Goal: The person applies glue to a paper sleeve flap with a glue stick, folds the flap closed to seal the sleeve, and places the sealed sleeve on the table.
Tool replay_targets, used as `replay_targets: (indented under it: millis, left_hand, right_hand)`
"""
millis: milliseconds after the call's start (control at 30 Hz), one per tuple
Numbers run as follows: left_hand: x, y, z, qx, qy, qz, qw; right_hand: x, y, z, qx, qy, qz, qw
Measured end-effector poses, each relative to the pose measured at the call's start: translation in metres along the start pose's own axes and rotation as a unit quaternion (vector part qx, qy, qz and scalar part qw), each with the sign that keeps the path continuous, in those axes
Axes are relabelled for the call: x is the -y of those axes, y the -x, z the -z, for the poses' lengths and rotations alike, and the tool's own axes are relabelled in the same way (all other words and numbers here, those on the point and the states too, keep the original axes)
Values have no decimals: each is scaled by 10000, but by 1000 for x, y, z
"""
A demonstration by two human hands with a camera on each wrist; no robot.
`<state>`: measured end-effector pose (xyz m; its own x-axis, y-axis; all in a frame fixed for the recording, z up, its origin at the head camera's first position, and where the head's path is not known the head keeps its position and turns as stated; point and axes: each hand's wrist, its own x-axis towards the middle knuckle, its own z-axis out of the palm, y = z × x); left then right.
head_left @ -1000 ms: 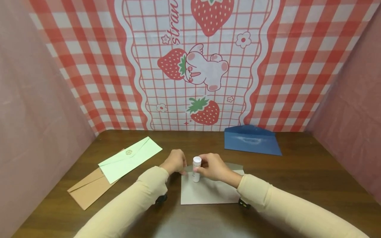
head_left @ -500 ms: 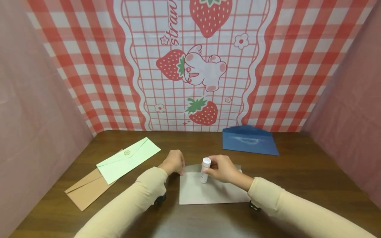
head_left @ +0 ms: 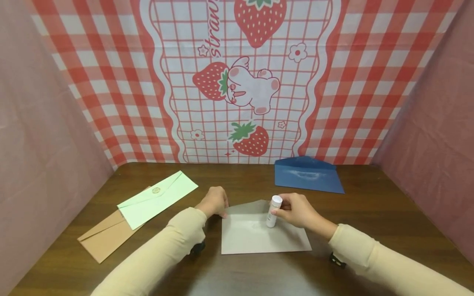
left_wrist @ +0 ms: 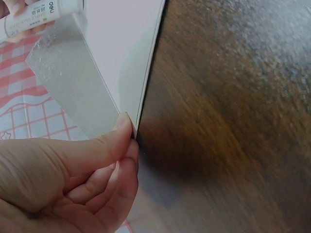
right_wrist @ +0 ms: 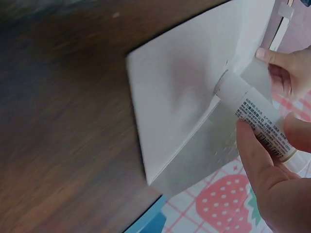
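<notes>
A pale grey-white envelope (head_left: pixel 255 240) lies on the table with its flap (left_wrist: pixel 68 73) opened away from me. My left hand (head_left: pixel 214 201) pinches the envelope's far left corner between thumb and finger, seen closely in the left wrist view. In my right hand (head_left: pixel 298 209) I grip a white glue stick (head_left: pixel 273 211), slightly tilted, its lower end down on the envelope's body near the flap fold. Faint smears (head_left: pixel 255 225) show on the paper left of the glue stick. Small marks also show on the flap in both wrist views.
A mint green envelope (head_left: pixel 159 199) with a round seal overlaps a tan envelope (head_left: pixel 107 236) at the left of the wooden table (head_left: pixel 244 275). Toward the back right lies a blue envelope (head_left: pixel 309 179) with a whitish smear. A strawberry-print cloth (head_left: pixel 255 82) hangs behind the table.
My right hand has slid the glue stick rightward across the envelope, from near its left side to right of the middle. The left hand stays at the corner.
</notes>
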<state>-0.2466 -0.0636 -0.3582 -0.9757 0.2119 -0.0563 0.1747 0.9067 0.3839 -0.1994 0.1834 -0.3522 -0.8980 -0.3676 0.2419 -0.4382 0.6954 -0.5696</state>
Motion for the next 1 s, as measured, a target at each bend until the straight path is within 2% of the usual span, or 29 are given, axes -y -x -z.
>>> replay_targets:
  millis: [767, 1000]
  left_hand:
    - [-2, -1, 2, 39, -39, -208, 9998]
    - [-1, 1, 1, 150, 183, 33, 9997]
  right_hand:
    - [-28, 21, 31, -199, 347, -255, 9989]
    - [-25, 18, 31, -187, 664, -63, 9976]
